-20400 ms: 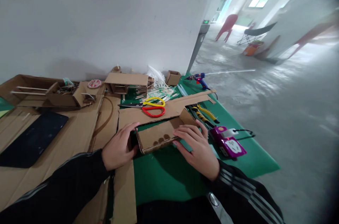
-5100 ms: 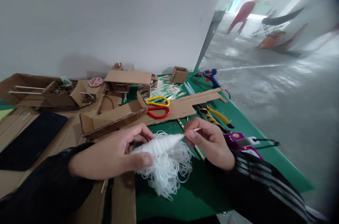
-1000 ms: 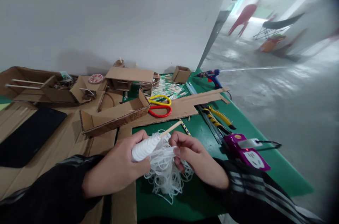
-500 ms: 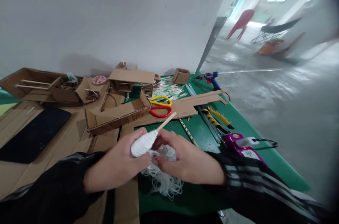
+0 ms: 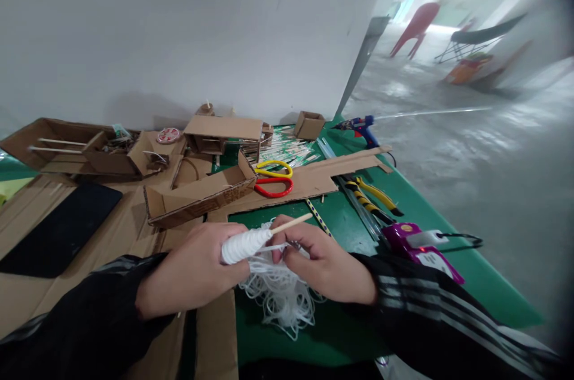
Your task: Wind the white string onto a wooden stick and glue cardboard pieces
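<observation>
My left hand is closed around a spool of white string wound on a wooden stick that points up and to the right. My right hand is beside it, fingers pinched on a strand of the string close to the spool. A loose tangle of white string hangs below both hands onto the green mat.
An open cardboard box lies just beyond my hands. Behind it are yellow and red scissors, a flat cardboard strip, pliers, a glue gun, a purple power strip and a black tablet.
My right hand has slid down from over the spool to its right side, and the stick has tipped lower. More of the string tangle shows beneath.
</observation>
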Action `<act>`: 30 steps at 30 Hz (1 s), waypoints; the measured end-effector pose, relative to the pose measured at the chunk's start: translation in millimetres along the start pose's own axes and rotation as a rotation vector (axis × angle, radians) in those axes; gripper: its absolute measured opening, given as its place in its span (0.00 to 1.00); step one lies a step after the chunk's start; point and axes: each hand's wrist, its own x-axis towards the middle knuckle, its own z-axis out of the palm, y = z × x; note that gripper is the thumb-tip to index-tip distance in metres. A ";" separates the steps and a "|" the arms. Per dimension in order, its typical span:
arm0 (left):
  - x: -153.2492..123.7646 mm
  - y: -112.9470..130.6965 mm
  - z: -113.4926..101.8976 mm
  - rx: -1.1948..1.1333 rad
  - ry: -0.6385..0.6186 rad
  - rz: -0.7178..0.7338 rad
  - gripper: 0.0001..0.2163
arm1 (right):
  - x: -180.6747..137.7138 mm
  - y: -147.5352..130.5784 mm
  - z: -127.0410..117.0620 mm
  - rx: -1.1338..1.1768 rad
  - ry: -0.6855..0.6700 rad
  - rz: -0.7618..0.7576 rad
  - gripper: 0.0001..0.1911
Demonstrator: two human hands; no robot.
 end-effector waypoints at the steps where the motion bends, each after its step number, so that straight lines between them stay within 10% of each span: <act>1: 1.0 -0.7 0.8 -0.017 -0.004 -0.006 0.03 | 0.3 2.2 1.0 0.078 -0.024 0.000 0.07; 10: 5.2 -4.3 6.0 -0.375 -0.026 -0.192 0.02 | -3.7 10.1 10.3 0.147 -0.174 0.031 0.12; 30: 2.5 -4.5 12.9 -0.362 -0.036 -0.145 0.03 | -4.3 13.9 13.3 0.078 -0.107 0.100 0.12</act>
